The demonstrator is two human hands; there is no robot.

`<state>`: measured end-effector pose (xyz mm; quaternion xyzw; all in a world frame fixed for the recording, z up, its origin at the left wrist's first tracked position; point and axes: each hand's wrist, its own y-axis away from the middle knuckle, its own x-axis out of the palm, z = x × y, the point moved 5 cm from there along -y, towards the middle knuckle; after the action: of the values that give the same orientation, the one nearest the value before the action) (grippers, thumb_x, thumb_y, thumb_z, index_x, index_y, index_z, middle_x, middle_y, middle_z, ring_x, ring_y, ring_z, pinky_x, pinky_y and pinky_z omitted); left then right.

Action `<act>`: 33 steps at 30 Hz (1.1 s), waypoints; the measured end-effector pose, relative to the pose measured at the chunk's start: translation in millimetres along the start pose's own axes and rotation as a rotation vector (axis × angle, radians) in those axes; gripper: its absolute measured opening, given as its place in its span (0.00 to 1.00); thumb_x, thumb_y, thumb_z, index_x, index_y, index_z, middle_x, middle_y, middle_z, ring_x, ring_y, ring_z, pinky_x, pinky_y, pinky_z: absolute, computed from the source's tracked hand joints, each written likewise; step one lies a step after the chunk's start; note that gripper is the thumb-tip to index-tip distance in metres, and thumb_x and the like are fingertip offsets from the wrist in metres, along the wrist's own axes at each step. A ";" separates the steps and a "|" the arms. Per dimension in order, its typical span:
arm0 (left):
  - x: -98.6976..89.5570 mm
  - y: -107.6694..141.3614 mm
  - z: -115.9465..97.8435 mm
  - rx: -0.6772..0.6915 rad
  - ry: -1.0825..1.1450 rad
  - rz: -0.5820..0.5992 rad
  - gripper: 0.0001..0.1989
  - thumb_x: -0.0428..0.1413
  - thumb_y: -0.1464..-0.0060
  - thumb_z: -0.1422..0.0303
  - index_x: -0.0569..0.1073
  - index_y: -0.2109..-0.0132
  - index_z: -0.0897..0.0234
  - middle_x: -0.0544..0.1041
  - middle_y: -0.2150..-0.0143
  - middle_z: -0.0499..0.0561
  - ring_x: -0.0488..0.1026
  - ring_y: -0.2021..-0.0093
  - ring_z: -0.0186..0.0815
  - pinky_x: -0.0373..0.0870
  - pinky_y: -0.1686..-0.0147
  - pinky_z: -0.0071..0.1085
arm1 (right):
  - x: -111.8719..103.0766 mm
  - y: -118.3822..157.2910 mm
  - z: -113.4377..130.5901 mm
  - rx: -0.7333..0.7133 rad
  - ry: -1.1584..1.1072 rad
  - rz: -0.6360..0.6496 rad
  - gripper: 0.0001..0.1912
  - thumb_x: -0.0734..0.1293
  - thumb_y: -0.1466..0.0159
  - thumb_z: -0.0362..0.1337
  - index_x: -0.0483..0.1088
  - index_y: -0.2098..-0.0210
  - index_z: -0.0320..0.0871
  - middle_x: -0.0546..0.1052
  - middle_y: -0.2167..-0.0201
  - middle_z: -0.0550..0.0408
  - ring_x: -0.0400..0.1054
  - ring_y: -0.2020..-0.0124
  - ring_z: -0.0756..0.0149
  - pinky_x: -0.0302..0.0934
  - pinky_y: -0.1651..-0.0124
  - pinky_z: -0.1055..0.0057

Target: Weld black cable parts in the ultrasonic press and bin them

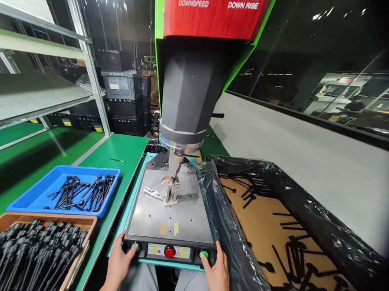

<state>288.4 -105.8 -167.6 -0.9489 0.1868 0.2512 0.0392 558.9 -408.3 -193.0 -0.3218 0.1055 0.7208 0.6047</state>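
The person's left hand (120, 261) and right hand (218, 270) are spread around the front corners of the machine base (195, 257), thumbs on the left green button (135, 247) and right green button (204, 254), fingers gripping nothing loose. A thumb sliding off its smooth cap could interrupt a press, and a stray knock could hit the domed red button (169, 252) between them. Left of the base, a brown tray (91, 222) is heaped with ribbed black ties, with a glossy blue tray (15, 204) holding fewer just beyond; to the right, wrinkled black plastic (237, 252) lines a box whose tan cardboard (243, 217) carries scattered ties. Farther in, on the brushed metal plate (158, 217), stands a small angular holder (170, 196) under the tapered metal tool (175, 165); a badly seated piece might be crushed off-centre, though whether one sits there cannot be told. Above hangs the faceted, matte dark machine head (191, 84), and at the back rise stacked hard plastic boxes (123, 100).
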 end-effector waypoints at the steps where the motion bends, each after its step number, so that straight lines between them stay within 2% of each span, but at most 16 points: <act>1: 1.7 -2.0 1.3 0.015 0.005 0.016 0.34 0.60 0.55 0.52 0.66 0.43 0.65 0.71 0.44 0.61 0.67 0.42 0.55 0.63 0.43 0.50 | 4.9 1.5 -4.8 0.009 0.001 0.031 0.42 0.60 0.40 0.61 0.57 0.38 0.36 0.65 0.44 0.34 0.60 0.41 0.39 0.57 0.42 0.47; 5: 3.1 -7.0 4.6 0.088 0.057 0.067 0.33 0.61 0.54 0.54 0.67 0.44 0.63 0.71 0.44 0.59 0.67 0.42 0.52 0.62 0.42 0.49 | 12.4 3.7 -18.8 0.016 0.008 0.098 0.40 0.59 0.39 0.58 0.52 0.35 0.41 0.64 0.42 0.39 0.60 0.40 0.42 0.59 0.43 0.51; 9: 2.9 -8.0 8.0 0.105 0.065 0.058 0.32 0.60 0.54 0.54 0.67 0.44 0.64 0.71 0.44 0.59 0.67 0.42 0.52 0.61 0.41 0.49 | 12.7 3.4 -25.8 0.021 0.009 0.127 0.38 0.60 0.38 0.56 0.52 0.35 0.43 0.62 0.41 0.40 0.60 0.40 0.42 0.58 0.42 0.52; 13: 4.2 -8.0 9.1 0.081 0.081 0.041 0.33 0.61 0.55 0.54 0.67 0.43 0.63 0.70 0.43 0.59 0.66 0.41 0.53 0.61 0.40 0.48 | 14.1 4.1 -25.7 0.021 -0.002 0.117 0.38 0.59 0.37 0.56 0.51 0.34 0.43 0.62 0.41 0.40 0.59 0.39 0.42 0.57 0.41 0.51; 19: 4.1 -10.5 11.8 0.028 0.191 0.117 0.37 0.64 0.58 0.55 0.66 0.42 0.64 0.70 0.41 0.60 0.66 0.39 0.51 0.58 0.38 0.47 | 12.0 5.0 -23.7 0.036 0.007 0.190 0.40 0.60 0.38 0.56 0.47 0.33 0.45 0.59 0.38 0.40 0.57 0.38 0.42 0.58 0.41 0.51; 23: 1.4 -11.1 8.6 -0.039 0.273 0.142 0.34 0.63 0.55 0.54 0.68 0.44 0.66 0.72 0.44 0.61 0.67 0.41 0.50 0.60 0.39 0.47 | 8.3 5.2 -18.5 0.061 0.017 0.214 0.42 0.60 0.39 0.57 0.46 0.32 0.45 0.58 0.38 0.41 0.58 0.38 0.44 0.58 0.41 0.52; 26: -8.0 -10.3 -8.6 -0.049 0.237 -0.005 0.30 0.61 0.54 0.51 0.72 0.48 0.66 0.74 0.47 0.62 0.71 0.46 0.52 0.64 0.43 0.49 | 6.6 6.0 -14.2 0.071 0.016 0.206 0.42 0.59 0.39 0.57 0.46 0.32 0.45 0.59 0.38 0.41 0.58 0.38 0.44 0.58 0.42 0.53; 28: -11.4 -8.1 -31.4 0.023 0.204 -0.101 0.27 0.60 0.53 0.52 0.73 0.50 0.64 0.73 0.46 0.61 0.72 0.48 0.52 0.67 0.47 0.49 | 5.8 6.6 -11.9 0.078 0.010 0.201 0.42 0.60 0.39 0.58 0.47 0.32 0.45 0.60 0.38 0.41 0.59 0.39 0.44 0.59 0.43 0.53; 30: -3.4 -5.8 -59.2 0.124 0.234 -0.061 0.23 0.59 0.51 0.53 0.75 0.52 0.62 0.75 0.48 0.60 0.73 0.50 0.50 0.70 0.50 0.47 | 4.9 6.8 -9.9 0.080 0.001 0.198 0.42 0.60 0.40 0.58 0.47 0.32 0.46 0.60 0.38 0.42 0.60 0.39 0.44 0.60 0.43 0.53; 33: 26.9 -4.1 -96.8 0.179 0.370 0.162 0.18 0.59 0.49 0.55 0.77 0.58 0.64 0.79 0.56 0.59 0.75 0.54 0.47 0.70 0.50 0.44 | 3.7 6.1 -8.5 0.085 -0.007 0.201 0.44 0.60 0.40 0.59 0.47 0.32 0.44 0.60 0.38 0.40 0.59 0.38 0.44 0.59 0.42 0.53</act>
<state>356.3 -127.4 -96.7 -0.9535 0.2880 0.0573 0.0681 555.8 -411.4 -203.2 -0.2809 0.1656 0.7738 0.5430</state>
